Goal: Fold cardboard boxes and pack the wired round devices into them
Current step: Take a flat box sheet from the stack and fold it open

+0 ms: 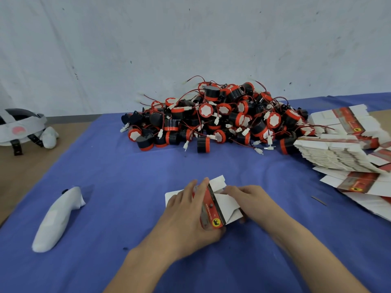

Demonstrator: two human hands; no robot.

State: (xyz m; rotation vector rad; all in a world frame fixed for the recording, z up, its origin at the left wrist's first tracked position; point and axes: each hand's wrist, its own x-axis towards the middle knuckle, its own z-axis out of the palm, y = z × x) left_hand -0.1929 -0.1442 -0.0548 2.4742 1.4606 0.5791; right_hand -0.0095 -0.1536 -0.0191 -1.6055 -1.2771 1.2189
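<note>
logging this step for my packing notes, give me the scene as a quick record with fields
surface: blue cloth over a table
in work: partly folded white and red cardboard box, centre front, no device visible in it
left hand: grips the box's red side
right hand: holds the white flap side
supply: pile of black and red round devices with red wires, behind the box
blanks: stacks of flat white and red cardboard boxes, far right
other: white wrapped object, left

Scuffed white wall (190, 39); blue-covered, seemingly wooden table (127, 166).
</note>
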